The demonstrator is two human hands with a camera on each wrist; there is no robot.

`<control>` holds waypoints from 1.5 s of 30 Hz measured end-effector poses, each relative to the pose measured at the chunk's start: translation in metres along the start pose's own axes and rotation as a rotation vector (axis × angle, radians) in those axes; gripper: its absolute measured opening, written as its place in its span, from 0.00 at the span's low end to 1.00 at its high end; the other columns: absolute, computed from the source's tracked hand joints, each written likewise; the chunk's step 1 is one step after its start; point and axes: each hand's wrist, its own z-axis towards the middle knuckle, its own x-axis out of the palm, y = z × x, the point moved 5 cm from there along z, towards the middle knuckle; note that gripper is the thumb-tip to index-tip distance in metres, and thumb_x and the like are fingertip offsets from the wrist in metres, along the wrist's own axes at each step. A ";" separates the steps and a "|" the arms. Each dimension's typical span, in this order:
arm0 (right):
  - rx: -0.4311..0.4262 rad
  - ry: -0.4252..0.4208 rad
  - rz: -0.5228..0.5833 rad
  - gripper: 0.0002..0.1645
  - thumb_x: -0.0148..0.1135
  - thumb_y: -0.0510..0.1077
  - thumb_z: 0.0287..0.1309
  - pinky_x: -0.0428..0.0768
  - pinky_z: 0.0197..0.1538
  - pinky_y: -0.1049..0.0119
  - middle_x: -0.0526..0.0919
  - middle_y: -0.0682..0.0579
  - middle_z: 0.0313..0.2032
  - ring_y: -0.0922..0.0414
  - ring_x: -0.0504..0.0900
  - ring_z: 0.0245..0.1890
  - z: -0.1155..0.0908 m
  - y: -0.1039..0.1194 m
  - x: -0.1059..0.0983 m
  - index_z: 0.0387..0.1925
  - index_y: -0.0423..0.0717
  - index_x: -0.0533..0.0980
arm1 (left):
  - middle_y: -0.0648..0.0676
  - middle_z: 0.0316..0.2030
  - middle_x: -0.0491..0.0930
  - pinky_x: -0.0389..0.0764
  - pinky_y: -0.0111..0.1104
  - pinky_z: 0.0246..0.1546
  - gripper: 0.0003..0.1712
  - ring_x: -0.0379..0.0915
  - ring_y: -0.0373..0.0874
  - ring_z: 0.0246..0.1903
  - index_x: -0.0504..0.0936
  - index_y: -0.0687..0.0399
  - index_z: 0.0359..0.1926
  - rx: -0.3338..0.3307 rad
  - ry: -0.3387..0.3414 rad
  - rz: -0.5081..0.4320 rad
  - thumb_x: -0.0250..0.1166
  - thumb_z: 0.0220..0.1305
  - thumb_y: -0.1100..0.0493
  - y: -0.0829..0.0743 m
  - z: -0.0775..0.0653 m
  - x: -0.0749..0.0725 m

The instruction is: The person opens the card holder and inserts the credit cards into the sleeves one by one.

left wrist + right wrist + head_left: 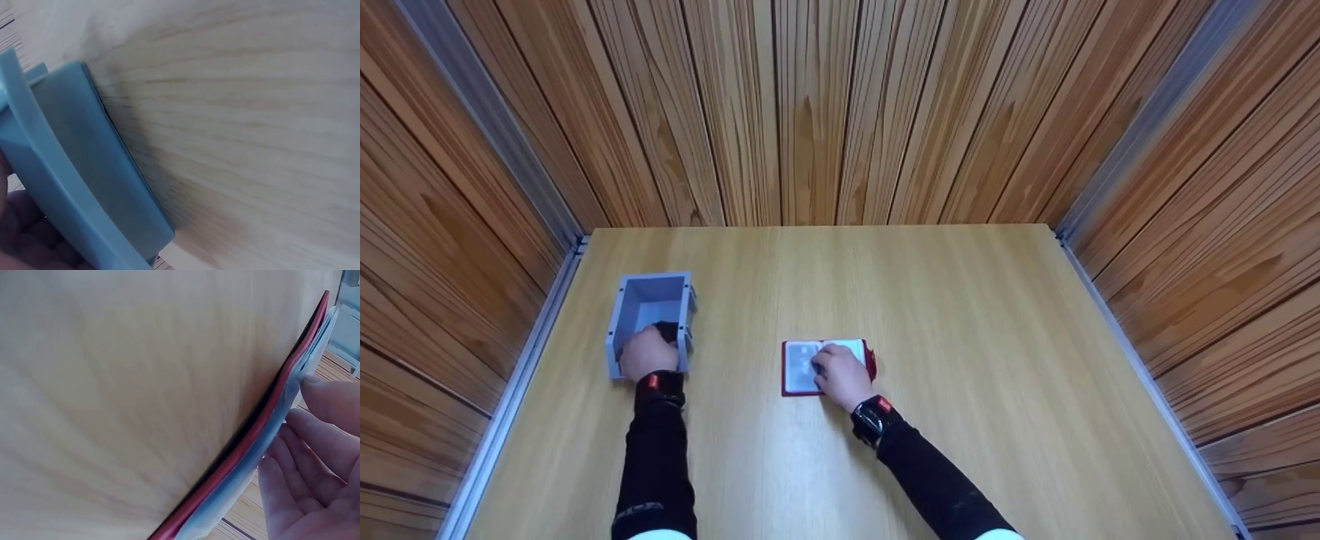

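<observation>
My left hand [647, 354] reaches down into a grey-blue plastic bin [687, 300] at the left of the table. A black item [666, 330] shows beside its fingers inside; whether they grip it is hidden. The left wrist view shows dim, bent fingers [39, 242] behind the bin's wall [101, 157]. Near the middle lies an open red card holder [784, 369] with clear plastic pages [801, 371]. My right hand [844, 376] is over its right half. In the right wrist view, thumb and bent fingers [326, 402] pinch a clear page at the holder's edge [242, 450].
The light wood table [960, 315] extends around the bin and holder. Wood-plank walls [810, 112] close off the back and both sides, with metal rails [1147, 352] along the side edges.
</observation>
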 end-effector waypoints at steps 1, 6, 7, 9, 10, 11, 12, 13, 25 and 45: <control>-0.001 -0.001 0.002 0.15 0.72 0.37 0.51 0.76 0.55 0.57 0.81 0.48 0.45 0.49 0.79 0.48 0.000 0.000 0.000 0.43 0.41 0.84 | 0.71 0.41 0.80 0.75 0.56 0.40 0.12 0.77 0.66 0.42 0.79 0.68 0.40 0.001 -0.001 0.004 0.62 0.62 0.61 0.000 0.001 0.000; -0.033 -0.033 -0.004 0.14 0.72 0.37 0.49 0.77 0.52 0.58 0.81 0.48 0.43 0.49 0.80 0.46 0.000 0.000 0.000 0.41 0.42 0.84 | 0.72 0.41 0.81 0.75 0.57 0.39 0.13 0.77 0.68 0.42 0.80 0.67 0.38 -0.010 0.000 0.003 0.61 0.57 0.60 0.006 0.008 0.004; -0.040 -0.041 -0.007 0.14 0.72 0.36 0.48 0.77 0.52 0.58 0.81 0.48 0.42 0.49 0.80 0.45 -0.001 0.000 0.000 0.40 0.42 0.84 | 0.72 0.41 0.81 0.75 0.57 0.39 0.13 0.77 0.68 0.43 0.80 0.67 0.38 -0.014 0.003 0.001 0.60 0.57 0.60 0.007 0.009 0.005; -0.043 -0.043 -0.011 0.14 0.72 0.37 0.48 0.77 0.51 0.58 0.81 0.48 0.42 0.49 0.80 0.45 -0.001 0.000 0.000 0.40 0.42 0.84 | 0.72 0.41 0.81 0.74 0.57 0.40 0.13 0.77 0.69 0.43 0.81 0.67 0.39 -0.025 0.010 0.005 0.60 0.57 0.60 0.007 0.010 0.006; -0.040 -0.040 -0.008 0.14 0.73 0.37 0.48 0.77 0.52 0.58 0.81 0.48 0.42 0.49 0.80 0.45 0.000 -0.001 0.001 0.40 0.42 0.84 | 0.72 0.42 0.81 0.74 0.57 0.41 0.13 0.77 0.68 0.44 0.81 0.67 0.39 -0.033 0.017 0.008 0.60 0.58 0.61 0.007 0.010 0.006; -0.038 -0.038 -0.005 0.14 0.73 0.37 0.48 0.77 0.52 0.58 0.81 0.48 0.43 0.49 0.80 0.46 0.000 -0.001 0.001 0.40 0.42 0.84 | 0.72 0.42 0.81 0.74 0.56 0.42 0.13 0.76 0.68 0.45 0.81 0.67 0.39 -0.042 0.024 0.012 0.59 0.58 0.61 0.007 0.010 0.006; -0.033 -0.031 -0.003 0.14 0.73 0.37 0.48 0.77 0.53 0.58 0.82 0.48 0.43 0.49 0.80 0.46 0.000 0.000 0.001 0.41 0.42 0.84 | 0.72 0.42 0.80 0.74 0.56 0.43 0.13 0.76 0.68 0.45 0.81 0.67 0.40 -0.053 0.032 0.016 0.58 0.59 0.61 0.007 0.010 0.006; -0.032 -0.027 -0.005 0.14 0.73 0.37 0.49 0.77 0.53 0.58 0.81 0.48 0.43 0.48 0.80 0.46 -0.001 0.000 0.001 0.41 0.42 0.84 | 0.72 0.43 0.80 0.73 0.56 0.44 0.13 0.76 0.68 0.46 0.81 0.67 0.40 -0.061 0.038 0.019 0.58 0.60 0.61 0.006 0.010 0.006; -0.016 -0.010 -0.009 0.15 0.72 0.38 0.50 0.76 0.54 0.57 0.81 0.48 0.44 0.49 0.79 0.47 -0.001 -0.001 0.001 0.42 0.42 0.84 | 0.72 0.44 0.78 0.73 0.57 0.45 0.12 0.74 0.67 0.47 0.80 0.67 0.42 -0.088 0.018 -0.015 0.55 0.64 0.63 0.009 0.011 0.011; -0.045 -0.051 0.000 0.13 0.72 0.36 0.48 0.77 0.52 0.57 0.81 0.47 0.42 0.48 0.80 0.45 -0.002 0.001 -0.001 0.39 0.41 0.84 | 0.72 0.47 0.77 0.74 0.60 0.45 0.14 0.73 0.69 0.49 0.76 0.66 0.50 -0.075 -0.096 -0.169 0.60 0.66 0.64 0.004 -0.001 -0.003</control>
